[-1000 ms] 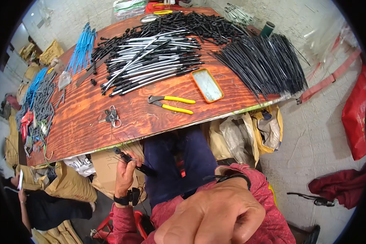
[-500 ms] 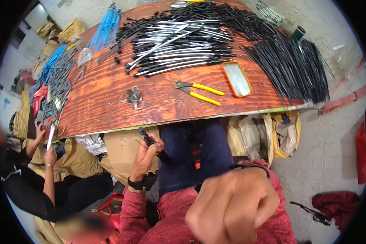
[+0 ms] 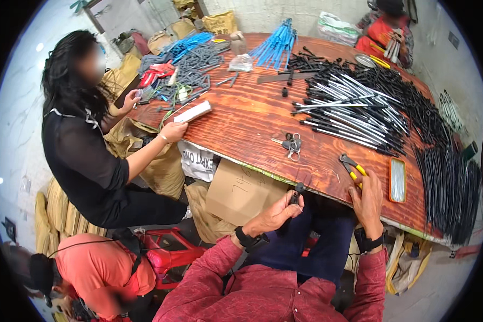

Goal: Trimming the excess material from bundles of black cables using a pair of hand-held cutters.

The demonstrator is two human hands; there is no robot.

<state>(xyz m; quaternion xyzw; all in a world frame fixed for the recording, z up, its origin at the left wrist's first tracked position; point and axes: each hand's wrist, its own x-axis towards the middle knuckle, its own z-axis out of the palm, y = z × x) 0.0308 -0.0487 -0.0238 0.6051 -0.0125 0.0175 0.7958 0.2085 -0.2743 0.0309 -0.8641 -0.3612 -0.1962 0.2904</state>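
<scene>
My left hand [image 3: 280, 213] is closed around a slim black rod-like part [image 3: 298, 189] with a knobbed end, held just off the table's near edge above my lap. The part's lower end is hidden by my hand. My right hand [image 3: 369, 203] reaches over the table edge to nippers [image 3: 347, 160] with yellow handles and a dark metal head. Its thumb and fingers are apart around the handle ends, which they partly cover. To the right of the nippers lies an orange-rimmed shallow tin [image 3: 397, 185] with a pale inside. Keys on a ring [image 3: 292, 145] lie left of the nippers.
On the wooden table [image 3: 241, 126] are silver-and-black rods [image 3: 349, 115], black cable-like strips [image 3: 448, 182], blue pieces [image 3: 276, 45] and grey pieces [image 3: 193, 64]. A co-worker [image 3: 86, 145] sits at the left holding a white bar [image 3: 193, 111]. A cardboard box [image 3: 247, 193] stands below the edge.
My right hand has moved from close in front of the camera forward to the nippers. My left hand still holds the black part. The view has turned left, showing more co-workers.
</scene>
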